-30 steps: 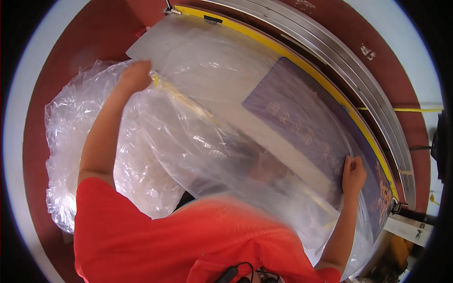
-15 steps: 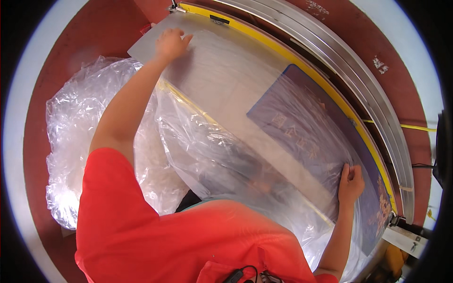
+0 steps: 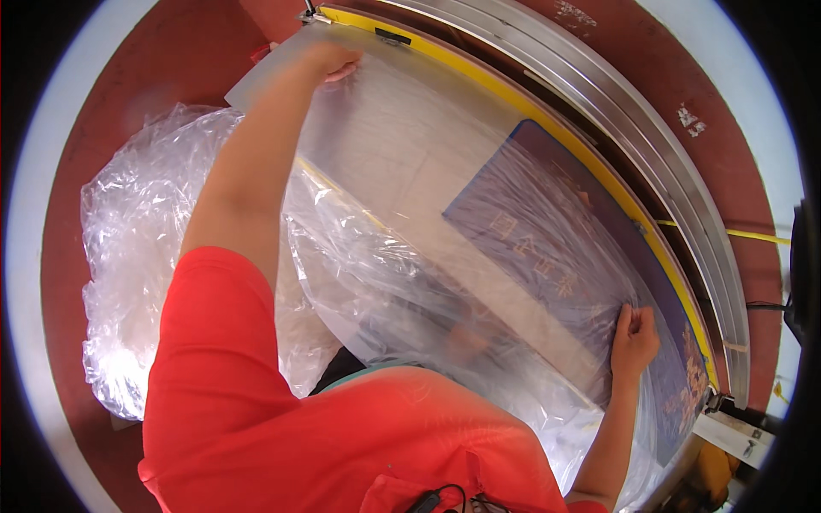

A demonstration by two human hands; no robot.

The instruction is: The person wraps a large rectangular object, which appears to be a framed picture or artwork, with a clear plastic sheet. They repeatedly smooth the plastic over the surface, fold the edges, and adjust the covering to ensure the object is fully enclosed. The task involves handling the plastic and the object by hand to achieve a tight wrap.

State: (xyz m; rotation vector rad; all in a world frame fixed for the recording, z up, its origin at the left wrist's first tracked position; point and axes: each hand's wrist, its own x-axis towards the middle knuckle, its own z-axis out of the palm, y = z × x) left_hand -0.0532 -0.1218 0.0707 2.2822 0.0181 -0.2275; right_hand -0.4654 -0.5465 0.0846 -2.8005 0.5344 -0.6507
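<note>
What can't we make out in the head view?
- Head view: whether the left hand grips the clear film; the hand itself hides the contact.
- Head view: the film's near part, hidden behind the red shirt.
- Head view: what the dark shape under the film is; haze and glare on the film blur it.
- Head view: the black object at far right, cut off by the dark fisheye rim.

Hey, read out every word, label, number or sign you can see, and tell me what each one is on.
Pale characters in a row: on the dark blue panel, under clear plastic film; I won't copy the wording.
White marks: on the red surface beyond the metal rail; too patchy to read as text.
</note>
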